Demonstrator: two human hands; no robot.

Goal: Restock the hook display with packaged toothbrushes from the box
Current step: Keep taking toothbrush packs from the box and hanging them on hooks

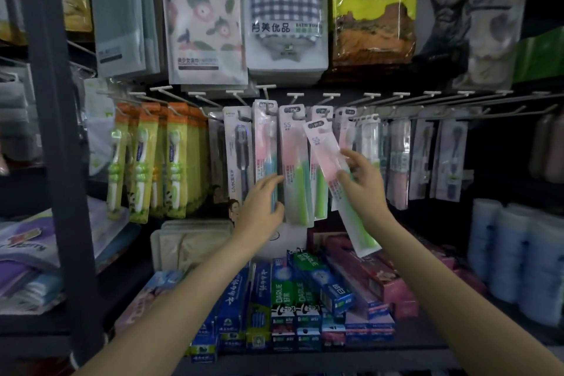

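My right hand [363, 183] grips a pink-and-green packaged toothbrush [328, 156], held tilted with its top near the hooks [297, 114] of the display row. Its lower end hangs down past my wrist. My left hand [262, 204] reaches up with straight fingers and touches the hanging pink-and-blue toothbrush pack [266, 143], beside a hanging pink-and-green pack [294, 168]. More toothbrush packs hang to the left, orange-and-green ones [143, 159], and to the right, grey ones [424, 159]. The box is not in view.
Towel and cloth packs [207, 15] hang on the row above. Toothpaste boxes [293, 293] lie stacked on the shelf below my arms. A dark shelf upright [58, 137] stands at the left. Blue-white rolls [515, 256] stand at the right.
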